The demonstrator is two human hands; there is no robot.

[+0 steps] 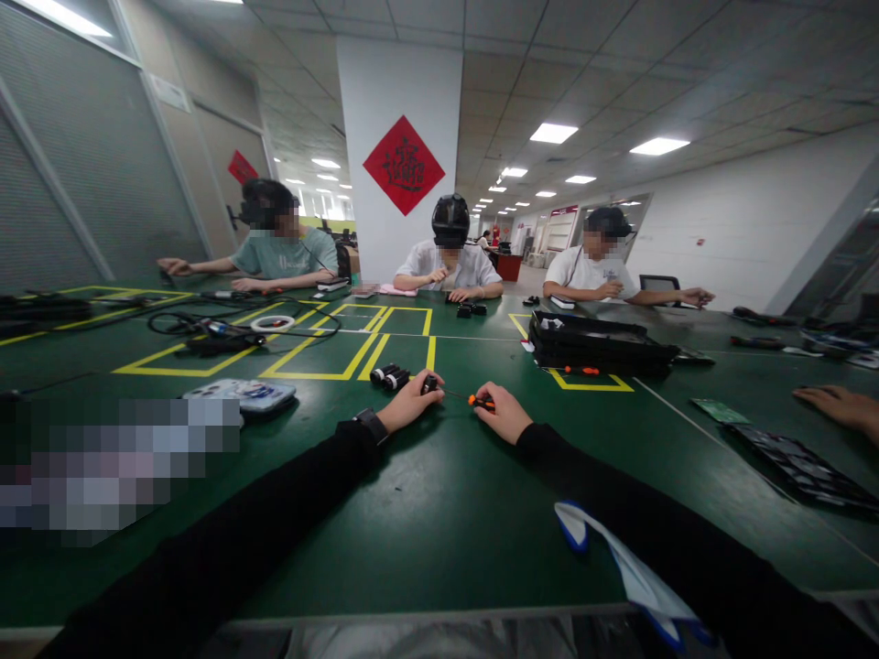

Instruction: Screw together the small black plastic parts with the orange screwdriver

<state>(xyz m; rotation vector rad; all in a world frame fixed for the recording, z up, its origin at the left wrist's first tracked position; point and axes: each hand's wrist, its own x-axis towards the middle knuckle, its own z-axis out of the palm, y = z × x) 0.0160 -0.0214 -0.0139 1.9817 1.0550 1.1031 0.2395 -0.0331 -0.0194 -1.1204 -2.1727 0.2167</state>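
Note:
My left hand (406,406), with a dark band (372,425) on its wrist, pinches a small black part (429,384) above the green table. My right hand (506,416) grips a screwdriver (482,403) by its orange and black handle. The thin shaft points left at the black part; whether the tip touches it I cannot tell. Just behind my left hand lie short black cylinders with white bands (389,376).
A black case (597,340) stands back right, an orange-handled tool (582,371) before it. Coiled cables (206,325) and a light-blue case (248,395) lie left. A circuit board (718,410) and another person's hand (834,403) are right. Several people sit opposite.

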